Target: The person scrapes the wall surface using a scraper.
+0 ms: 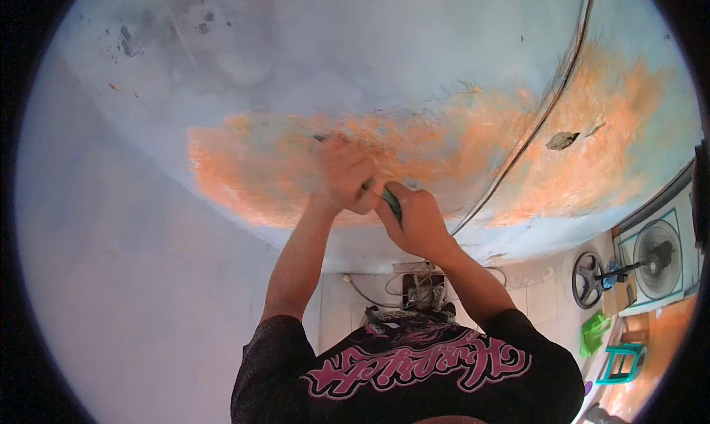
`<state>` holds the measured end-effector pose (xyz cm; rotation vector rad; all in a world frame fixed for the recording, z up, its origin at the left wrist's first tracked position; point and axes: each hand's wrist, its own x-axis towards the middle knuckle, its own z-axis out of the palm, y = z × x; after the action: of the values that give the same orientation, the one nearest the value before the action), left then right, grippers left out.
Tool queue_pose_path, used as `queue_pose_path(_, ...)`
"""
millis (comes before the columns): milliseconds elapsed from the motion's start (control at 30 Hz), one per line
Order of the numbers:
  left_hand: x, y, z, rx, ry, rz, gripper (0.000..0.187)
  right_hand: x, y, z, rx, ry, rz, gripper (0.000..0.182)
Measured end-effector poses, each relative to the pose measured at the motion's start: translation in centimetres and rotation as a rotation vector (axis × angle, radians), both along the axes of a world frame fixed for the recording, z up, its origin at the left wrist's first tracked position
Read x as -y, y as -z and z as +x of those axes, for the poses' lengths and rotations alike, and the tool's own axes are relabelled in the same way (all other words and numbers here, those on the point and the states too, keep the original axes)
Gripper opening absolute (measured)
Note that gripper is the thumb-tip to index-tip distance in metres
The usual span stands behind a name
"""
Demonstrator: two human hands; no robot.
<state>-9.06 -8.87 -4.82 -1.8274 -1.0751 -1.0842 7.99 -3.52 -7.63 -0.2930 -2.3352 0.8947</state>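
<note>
Both of my hands are raised against a pale blue wall (296, 69) with a wide scuffed orange patch (233, 169). My right hand (418, 221) is closed around the green handle (393, 202) of a hand tool. My left hand (344, 174), somewhat blurred, is wrapped around the same tool farther forward. A short dark tip (320, 137) pokes out beyond the left fingers, close to the orange patch. My fingers hide most of the tool, so its exact kind is not visible.
A cable (534, 132) runs down the wall right of my hands, with a chipped hole (563, 141) beyond it. Wires hang around a dark box (423, 289) low down. At right are a fan (657, 259), a green bag (594, 334) and a teal stool (623, 363).
</note>
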Motion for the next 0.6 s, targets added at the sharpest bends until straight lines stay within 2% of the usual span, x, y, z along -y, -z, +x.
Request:
queue_pose_path(100, 0.1, -2.1, -0.2, -0.021, 0.001, 0.009, 0.023, 0.7, -2.1, -0.7, -0.051, 0.040, 0.012, 0.022)
queue_pose_path(233, -0.6, -1.9, 2.6, -0.063, 0.037, -0.041, 0.022, 0.5, -0.4, 1.2, 0.019, 0.062, 0.022, 0.030)
queue_pose_path(300, -0.4, -1.8, 0.8, -0.038, 0.012, -0.014, 0.021, 0.4, -0.6, 0.5, 0.027, 0.060, 0.017, 0.031)
queue_pose_path(367, 0.3, -2.6, -1.0, -0.025, 0.005, 0.001, 0.020, 0.8, -2.6, -2.1, 0.038, 0.080, 0.119, 0.032)
queue_pose_path(433, 1.4, -4.0, -2.1, -0.045, -0.039, 0.012, 0.026, 1.0, -3.1, -2.1, 0.020, 0.060, 0.123, 0.032)
queue_pose_path(533, -0.2, -1.1, 0.2, -0.004, 0.051, 0.024, 0.023, 0.7, -1.1, 0.2, 0.042, 0.045, 0.116, 0.032)
queue_pose_path(600, 0.0, -0.4, 0.0, -0.012, 0.032, -0.017, 0.023, 0.5, -0.6, 0.4, 0.090, 0.045, 0.108, 0.031)
